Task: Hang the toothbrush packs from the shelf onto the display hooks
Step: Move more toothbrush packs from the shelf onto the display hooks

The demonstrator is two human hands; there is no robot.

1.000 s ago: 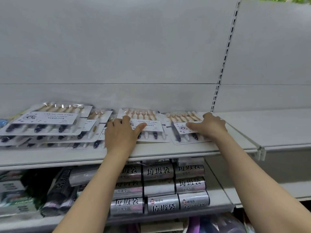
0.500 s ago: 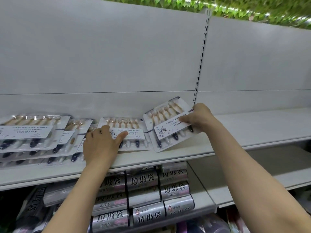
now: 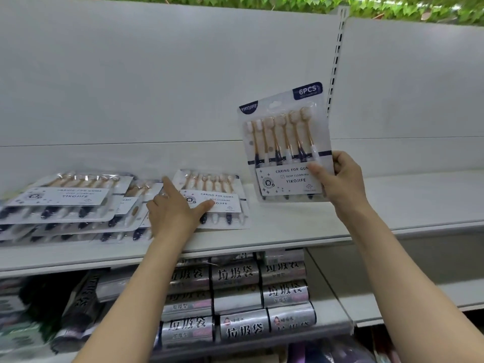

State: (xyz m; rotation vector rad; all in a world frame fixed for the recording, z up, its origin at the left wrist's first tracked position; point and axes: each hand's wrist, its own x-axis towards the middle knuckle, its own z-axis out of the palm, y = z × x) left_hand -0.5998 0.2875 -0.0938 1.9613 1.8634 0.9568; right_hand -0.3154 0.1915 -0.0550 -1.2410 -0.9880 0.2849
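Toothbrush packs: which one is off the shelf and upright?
The pack in the right hand, the raised toothbrush pack; the others lie flat on the shelf.

Even, diffuse overhead light, bright and flat; white back panel (image 3: 157, 82) reads clean with no blown highlights. Soft shadow under the shelf edge (image 3: 235, 247), lower frame noticeably dimmer. Mild glare on the blister plastic of the held toothbrush pack (image 3: 285, 142) and on the silver rolls (image 3: 235, 276) at bottom centre. Wide-angle bowing: shelf lines curve, the upright at upper right leans. Left edge and bottom corners soft and smeared; centre print legible.
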